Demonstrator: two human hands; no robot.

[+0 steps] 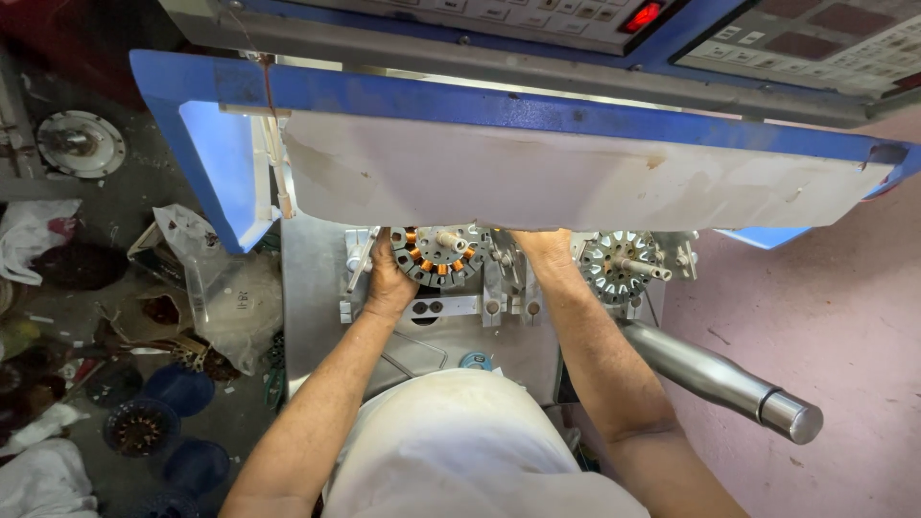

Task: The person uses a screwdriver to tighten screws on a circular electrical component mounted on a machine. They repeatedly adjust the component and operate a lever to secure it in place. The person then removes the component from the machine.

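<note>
Head view, the only one we have: we look down our own two forearms at a winding machine whose blue-edged hood overhangs the work. Landmark is the wound stator, a round toothed metal ring with copper-coloured coils, seated on a spindle just under the front lip of the hood. Our left hand is closed around the left rim of that stator, fingers curled against its edge and the bracket beside it. Our right hand reaches up to the right of the stator; its fingers run under the hood, so we cannot tell whether it is gripping or released. Further right of the stator sits a second stator, bare steel with no coils, on its own spindle. Below and right of that one, a polished steel lever angles toward us. The grey machine plate carries both spindles. Left of the stator, down on the floor, we note plastic bags, dark blue tubs and scrap. Handling judgement: the stator looks like stacked laminations, so stiff and fairly heavy for its size; the fine coil wire is likely fragile, so we would hold it by the outer steel rim, not the windings.
</note>
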